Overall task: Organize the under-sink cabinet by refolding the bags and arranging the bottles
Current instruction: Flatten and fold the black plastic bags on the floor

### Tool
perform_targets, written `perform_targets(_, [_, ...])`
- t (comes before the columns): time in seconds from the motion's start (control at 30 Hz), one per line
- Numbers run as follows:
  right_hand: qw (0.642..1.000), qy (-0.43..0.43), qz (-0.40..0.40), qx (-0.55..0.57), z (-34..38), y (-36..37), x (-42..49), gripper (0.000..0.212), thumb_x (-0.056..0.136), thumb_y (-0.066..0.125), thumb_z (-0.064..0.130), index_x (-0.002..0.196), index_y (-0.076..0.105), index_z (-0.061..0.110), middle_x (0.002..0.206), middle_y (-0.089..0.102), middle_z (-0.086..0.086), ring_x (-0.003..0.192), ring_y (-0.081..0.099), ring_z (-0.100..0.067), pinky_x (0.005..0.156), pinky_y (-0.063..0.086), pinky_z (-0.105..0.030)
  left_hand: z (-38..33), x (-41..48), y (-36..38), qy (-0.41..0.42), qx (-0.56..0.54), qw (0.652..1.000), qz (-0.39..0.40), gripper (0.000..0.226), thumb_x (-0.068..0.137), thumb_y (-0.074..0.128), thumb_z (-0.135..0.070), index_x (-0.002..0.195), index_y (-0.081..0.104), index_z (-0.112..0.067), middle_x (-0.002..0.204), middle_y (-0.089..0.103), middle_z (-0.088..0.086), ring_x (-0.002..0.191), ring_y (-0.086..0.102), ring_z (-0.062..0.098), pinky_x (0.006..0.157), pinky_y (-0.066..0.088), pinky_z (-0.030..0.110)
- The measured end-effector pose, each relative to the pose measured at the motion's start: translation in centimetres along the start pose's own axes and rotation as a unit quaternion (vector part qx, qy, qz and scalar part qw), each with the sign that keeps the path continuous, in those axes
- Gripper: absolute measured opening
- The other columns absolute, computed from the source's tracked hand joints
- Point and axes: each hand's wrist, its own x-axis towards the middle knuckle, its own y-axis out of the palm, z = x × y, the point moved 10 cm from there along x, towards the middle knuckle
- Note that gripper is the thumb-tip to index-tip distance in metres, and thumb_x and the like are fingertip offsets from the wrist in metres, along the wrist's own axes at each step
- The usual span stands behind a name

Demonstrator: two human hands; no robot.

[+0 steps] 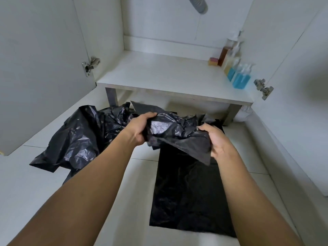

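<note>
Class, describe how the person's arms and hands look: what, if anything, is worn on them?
The left arm and right arm are bare to the frame edge; no sleeves show. The left hand and right hand wear no gloves, watch, ring or bracelet that shows.

Grey ribbed drain hose (198, 4) pokes down at top centre, cut off by the frame edge. Thin pale cord (197, 27) hangs below it against the back wall.

Metal hinge (90, 65) on the left door (35, 68), which is swung open. Matching hinge (263, 87) on the right door (301, 50), also open.

Small sponge (213, 61), yellow with a pinkish top, lies at the rear right of the white base panel (159, 73).

Grey leg (111, 96) under the panel's front left corner, another (231, 114) at front right. Something white and crumpled (245, 113) just beside the right leg; can't tell what.

Pale floor tiles (35, 192), thin grout lines.
</note>
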Motion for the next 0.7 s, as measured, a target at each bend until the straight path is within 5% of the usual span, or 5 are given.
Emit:
perform_targets(0.17, [0.991,0.057,-0.120,-0.005,1.2,-6.2,2.9,0.016,0.096,0.051,-0.003,0.084,0.058,0.003,0.067,0.068,-0.012,0.055,0.068,-0.021,0.044,0.054,-0.026,-0.4,2.0,1.0,0.013,-0.004,1.000,-0.014,0.025,0.086,0.070,-0.030,0.106,0.068,-0.015,0.106,0.070,0.013,0.080,0.068,0.029,0.077,0.058,0.043])
perform_targets(0.33, [0.948,-0.206,-0.119,-0.213,12.8,-4.9,4.6,0.058,0.093,0.049,-0.005,0.141,0.047,0.028,0.134,0.060,-0.004,0.117,0.062,-0.018,0.092,0.057,-0.041,-9.3,1.3,6.6,0.228,0.030,0.973,-0.019,0.009,0.085,0.073,-0.001,0.090,0.068,-0.008,0.091,0.075,0.011,0.073,0.073,0.022,0.063,0.060,0.033])
perform_targets(0.43, [0.919,-0.286,-0.155,-0.223,14.2,-7.2,2.8,0.064,0.088,0.046,-0.013,0.136,0.051,0.029,0.124,0.063,0.008,0.111,0.061,-0.003,0.088,0.056,-0.023,-10.1,0.0,7.8,0.301,0.105,0.947,-0.025,0.023,0.079,0.079,-0.001,0.090,0.070,-0.018,0.095,0.076,0.000,0.088,0.073,0.015,0.081,0.060,0.030])
perform_targets(0.57, [0.916,-0.149,-0.203,-0.311,5.4,-14.2,4.4,0.051,0.076,0.059,0.002,0.120,0.061,0.028,0.115,0.068,0.001,0.103,0.065,-0.018,0.096,0.055,-0.043,0.6,2.7,4.7,0.157,0.178,0.970,-0.044,0.025,0.079,0.083,-0.006,0.100,0.069,-0.008,0.106,0.075,0.014,0.091,0.071,0.027,0.085,0.059,0.040])
perform_targets(0.7, [0.906,0.009,-0.216,-0.365,-2.7,-17.7,3.9,0.016,0.082,0.059,-0.013,0.087,0.065,0.001,0.091,0.066,-0.021,0.066,0.058,-0.023,0.057,0.050,-0.026,11.9,2.6,1.6,-0.103,0.269,0.957,-0.025,0.035,0.079,0.081,-0.037,0.101,0.067,-0.014,0.087,0.070,0.008,0.072,0.067,0.025,0.074,0.052,0.036])
